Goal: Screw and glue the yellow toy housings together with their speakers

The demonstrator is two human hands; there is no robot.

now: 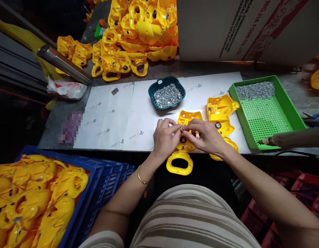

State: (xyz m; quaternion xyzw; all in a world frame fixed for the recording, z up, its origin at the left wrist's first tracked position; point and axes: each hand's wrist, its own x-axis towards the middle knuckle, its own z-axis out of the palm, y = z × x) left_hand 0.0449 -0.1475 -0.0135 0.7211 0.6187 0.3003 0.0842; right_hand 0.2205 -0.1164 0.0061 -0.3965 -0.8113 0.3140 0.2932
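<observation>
A yellow plastic shell half (185, 146) lies open side up at the table's front edge, its oval handle (179, 164) sticking out over the edge. Both hands are above this shell with fingertips nearly meeting. My left hand (166, 135) and my right hand (207, 136) are closed in a pinch at a thin, pale, wire-like loop (182, 128). Just below the fingers, a round dark speaker-like part (183, 139) sits in the shell. To the right lies a second yellow shell (221, 113) with a similar round part (217, 125).
A dark green bowl (152, 90) holds small metal pieces. Screws fill the far end of a green basket (291, 103); an electric screwdriver (286, 139) reaches over its near corner. Yellow shells (149, 32) pile up behind. A blue crate (90, 179) of shells stands left, a carton (213, 31) behind.
</observation>
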